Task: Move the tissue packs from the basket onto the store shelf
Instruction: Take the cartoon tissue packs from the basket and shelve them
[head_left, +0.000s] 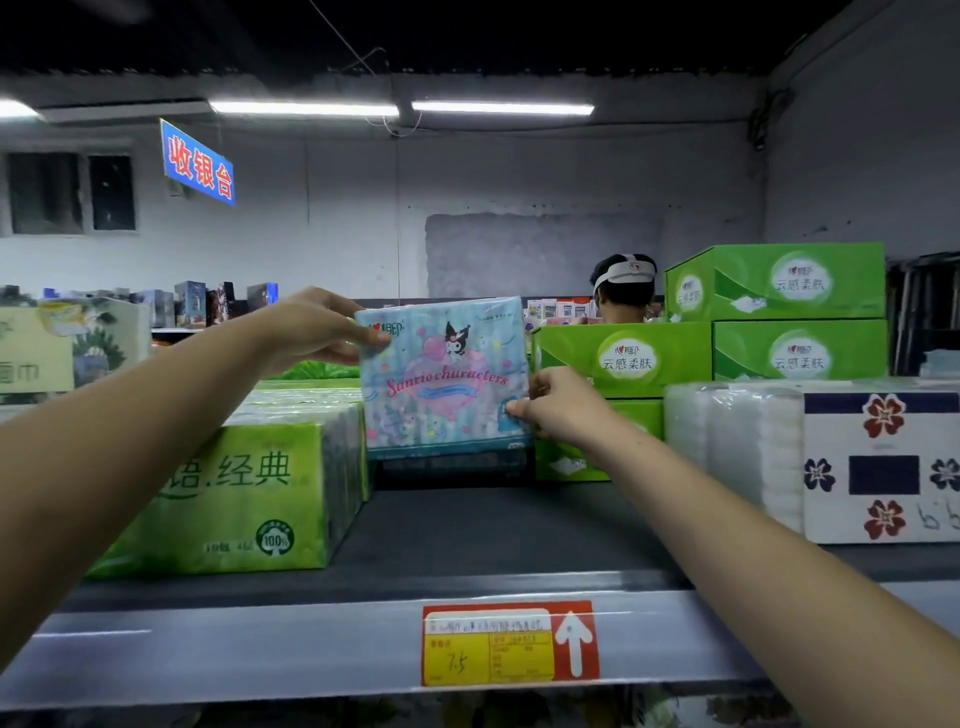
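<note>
the blue cartoon-print tissue pack stands upright at the back of the store shelf, in the gap between a big green pack and stacked green boxes. the left hand grips its top left corner; the right hand pinches its lower right edge. this looks like the placing step: next, settle it square, then let go. counted: one blue pack held, maybe a darker one beneath, four green boxes, one price tag. the basket is out of view.
</note>
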